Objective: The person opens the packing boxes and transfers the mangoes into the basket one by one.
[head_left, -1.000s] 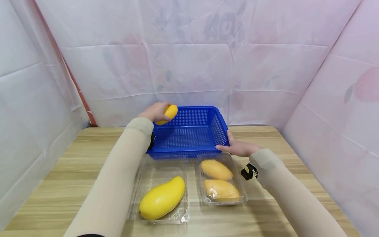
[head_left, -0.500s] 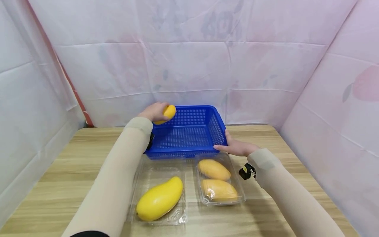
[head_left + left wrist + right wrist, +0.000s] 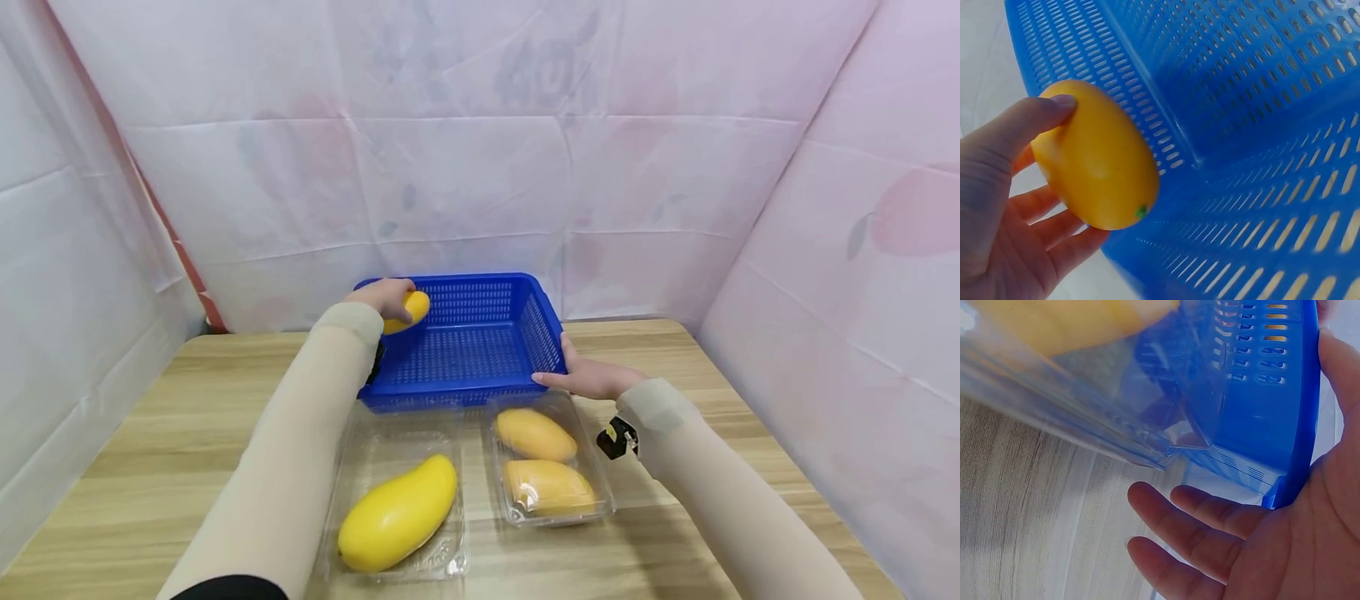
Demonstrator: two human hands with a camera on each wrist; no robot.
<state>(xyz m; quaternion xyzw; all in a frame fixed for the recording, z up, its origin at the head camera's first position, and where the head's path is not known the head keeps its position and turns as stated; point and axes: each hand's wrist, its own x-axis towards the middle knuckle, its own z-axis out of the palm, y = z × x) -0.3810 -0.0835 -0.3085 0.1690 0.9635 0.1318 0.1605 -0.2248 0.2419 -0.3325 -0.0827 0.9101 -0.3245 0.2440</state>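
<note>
My left hand (image 3: 386, 298) holds a small orange-yellow mango (image 3: 1100, 162) at the left end of a blue plastic basket (image 3: 540, 350). In the left wrist view the thumb lies on top of the fruit and the fingers curl beneath it. My right hand (image 3: 596, 379) touches the basket's front right corner. Its thumb lies along the front rim and the other fingers extend loosely, as the right wrist view shows. A large yellow mango (image 3: 397, 517) lies in a clear plastic tray (image 3: 375, 442) in front of the basket.
Right of that tray stands a clear plastic box (image 3: 525, 512) holding two orange mangoes (image 3: 547, 487). All of it rests on a wooden table (image 3: 187, 433). White printed sheets (image 3: 465, 183) hang behind and along both sides.
My left hand has lowered the small mango toward the basket's left end. My right hand stays at the basket's corner. The whole head view has shifted slightly.
</note>
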